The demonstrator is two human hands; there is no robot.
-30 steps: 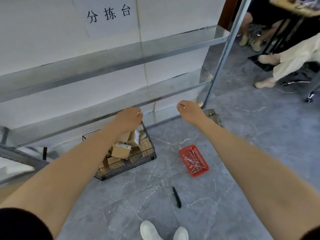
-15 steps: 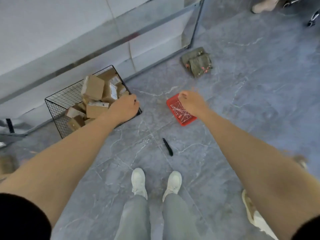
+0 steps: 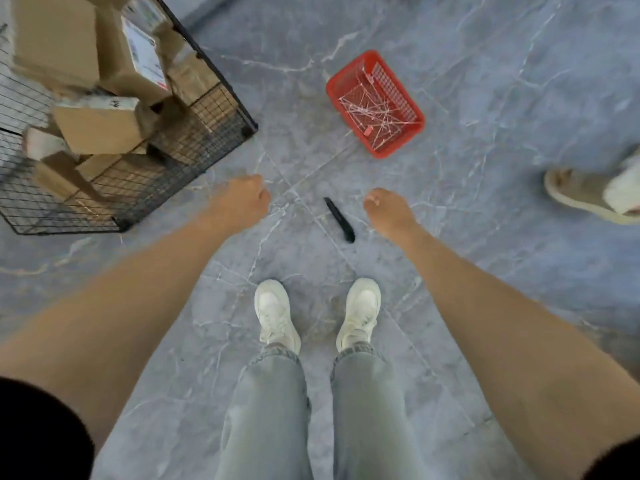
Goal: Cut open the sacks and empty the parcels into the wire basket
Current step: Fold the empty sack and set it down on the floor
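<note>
A black wire basket point(image 3: 194, 147) stands on the floor at the upper left, piled with several brown cardboard parcels point(image 3: 100, 123). A black folded cutter point(image 3: 339, 220) lies on the grey floor between my hands. My left hand point(image 3: 239, 202) hangs over the floor just right of the basket's near corner, fingers loosely curled, holding nothing. My right hand point(image 3: 388, 213) hovers just right of the cutter, fingers curled under, holding nothing that I can see. No sack is in view.
A small red plastic tray point(image 3: 405, 98) with several cut white ties sits beyond the cutter. My white shoes point(image 3: 277, 313) stand below it. Another person's beige shoe point(image 3: 588, 195) is at the right edge.
The view has tilted down from the shelves to the floor. Both hands have dropped lower and come back toward me, the right one now beside the cutter.
</note>
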